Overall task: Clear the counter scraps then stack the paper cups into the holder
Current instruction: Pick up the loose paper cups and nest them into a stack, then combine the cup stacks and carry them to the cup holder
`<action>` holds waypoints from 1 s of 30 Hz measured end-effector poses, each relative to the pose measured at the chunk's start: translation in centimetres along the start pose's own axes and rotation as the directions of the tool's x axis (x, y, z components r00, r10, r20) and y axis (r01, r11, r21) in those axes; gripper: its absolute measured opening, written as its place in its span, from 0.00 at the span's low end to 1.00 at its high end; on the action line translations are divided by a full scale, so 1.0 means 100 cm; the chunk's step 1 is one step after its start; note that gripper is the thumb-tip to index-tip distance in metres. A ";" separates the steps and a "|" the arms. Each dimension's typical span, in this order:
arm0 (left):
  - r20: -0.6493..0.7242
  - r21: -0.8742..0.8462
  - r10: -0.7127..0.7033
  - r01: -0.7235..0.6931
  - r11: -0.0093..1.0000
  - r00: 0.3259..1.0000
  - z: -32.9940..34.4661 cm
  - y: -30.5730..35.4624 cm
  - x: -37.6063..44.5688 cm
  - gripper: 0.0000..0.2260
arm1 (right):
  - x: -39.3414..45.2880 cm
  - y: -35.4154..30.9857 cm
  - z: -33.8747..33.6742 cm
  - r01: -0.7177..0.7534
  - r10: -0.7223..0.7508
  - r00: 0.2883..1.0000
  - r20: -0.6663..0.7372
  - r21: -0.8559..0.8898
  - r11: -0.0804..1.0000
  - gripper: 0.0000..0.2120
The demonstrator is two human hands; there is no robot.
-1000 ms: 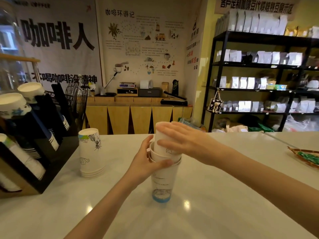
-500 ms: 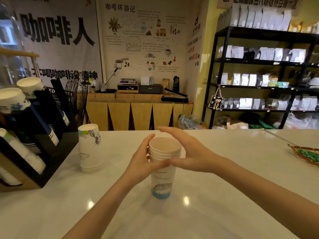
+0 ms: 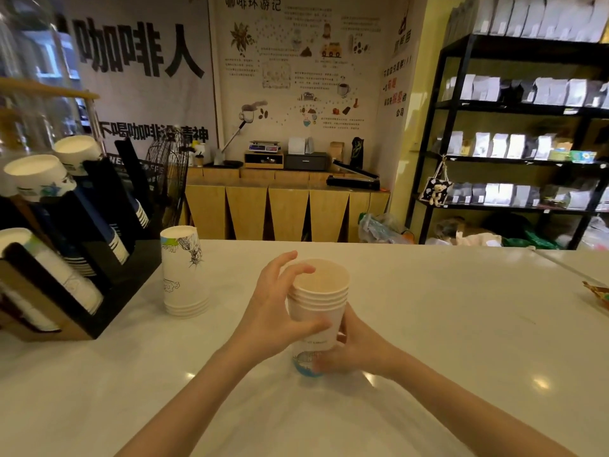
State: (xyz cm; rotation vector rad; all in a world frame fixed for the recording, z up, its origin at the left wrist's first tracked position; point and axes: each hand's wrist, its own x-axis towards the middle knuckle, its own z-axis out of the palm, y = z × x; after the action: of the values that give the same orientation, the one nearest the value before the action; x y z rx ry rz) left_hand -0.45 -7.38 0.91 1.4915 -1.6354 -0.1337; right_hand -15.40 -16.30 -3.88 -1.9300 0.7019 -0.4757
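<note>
On counter (image 3: pixel 428 324) | both hands grip upright cup stack (image 3: pixel 318 301) | holder (image 3: pixel 99 258) holds cups

The upright stack of white paper cups (image 3: pixel 317 303) I hold has tan insides and a blue band at its base. The upturned white stack (image 3: pixel 184 275) carries black ink drawings. My counter (image 3: pixel 445 341) is glossy white; the holder (image 3: pixel 108 258) at its left edge black.

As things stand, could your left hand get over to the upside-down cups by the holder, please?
Probably yes, once it lets go. The left hand grips the upright stack, while the upside-down cups stand to its left with bare counter between.
</note>
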 end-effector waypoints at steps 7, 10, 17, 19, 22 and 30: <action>-0.183 0.181 0.189 -0.156 0.971 0.965 -0.004 0.002 0.004 0.18 | 0.017 0.005 -0.004 0.002 -0.005 0.997 -0.071 -0.045 0.999 0.35; -0.249 0.068 0.101 -0.086 0.994 0.963 -0.023 0.003 0.010 0.17 | 0.030 -0.008 -0.014 0.065 -0.069 0.994 -0.087 -0.048 0.997 0.32; -0.412 -0.097 -0.140 0.109 0.989 0.901 -0.080 -0.021 0.012 0.21 | 0.064 -0.058 -0.012 0.234 -0.221 0.963 -0.157 0.069 0.970 0.27; -0.394 -0.138 -0.208 0.166 0.976 0.895 -0.080 -0.024 0.010 0.25 | 0.066 -0.065 -0.017 0.278 -0.246 0.947 -0.208 0.140 0.950 0.25; -0.357 -0.089 -0.235 0.218 0.972 0.904 -0.081 -0.035 0.006 0.27 | 0.077 -0.082 -0.019 0.340 -0.286 0.919 -0.272 0.178 0.924 0.24; -0.343 -0.008 -0.240 0.253 0.968 0.908 -0.136 -0.076 0.019 0.32 | 0.131 -0.170 0.019 0.516 -0.440 0.810 -0.387 0.116 0.849 0.27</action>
State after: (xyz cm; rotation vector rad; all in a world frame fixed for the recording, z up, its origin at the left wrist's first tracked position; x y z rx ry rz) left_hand 14.33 -4.70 5.36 1.6432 -1.1753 0.0175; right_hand 0.21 -17.78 10.99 -1.8209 0.3408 -1.1894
